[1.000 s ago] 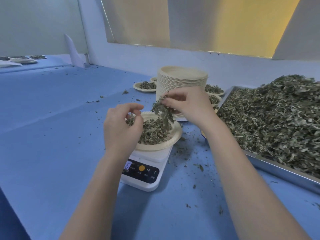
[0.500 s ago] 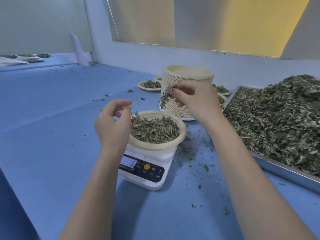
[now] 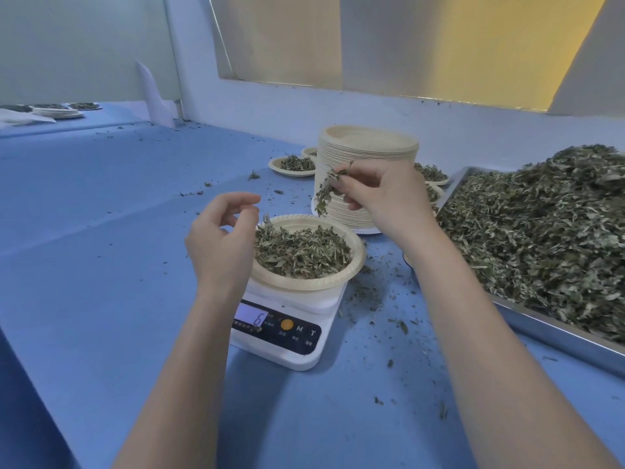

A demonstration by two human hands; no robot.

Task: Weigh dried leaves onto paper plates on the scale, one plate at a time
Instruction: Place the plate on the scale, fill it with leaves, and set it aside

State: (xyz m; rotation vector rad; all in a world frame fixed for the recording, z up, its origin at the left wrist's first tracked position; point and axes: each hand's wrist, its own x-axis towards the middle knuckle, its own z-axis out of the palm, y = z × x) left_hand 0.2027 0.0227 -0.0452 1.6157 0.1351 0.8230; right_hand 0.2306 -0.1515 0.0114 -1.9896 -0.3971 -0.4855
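Our right hand point(image 3: 382, 194) pinches a tuft of dried leaves point(image 3: 325, 191) above the filled paper plate point(image 3: 355, 262) on the scale point(image 3: 287, 336). Our left hand point(image 3: 220, 242) hovers beside the rim, fingers loosely curled, empty. The leaves look feather-light and brittle, so we judge fingertip pinches best.

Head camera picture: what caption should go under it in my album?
Right hand pinches dried leaves above the filled plate on the scale.
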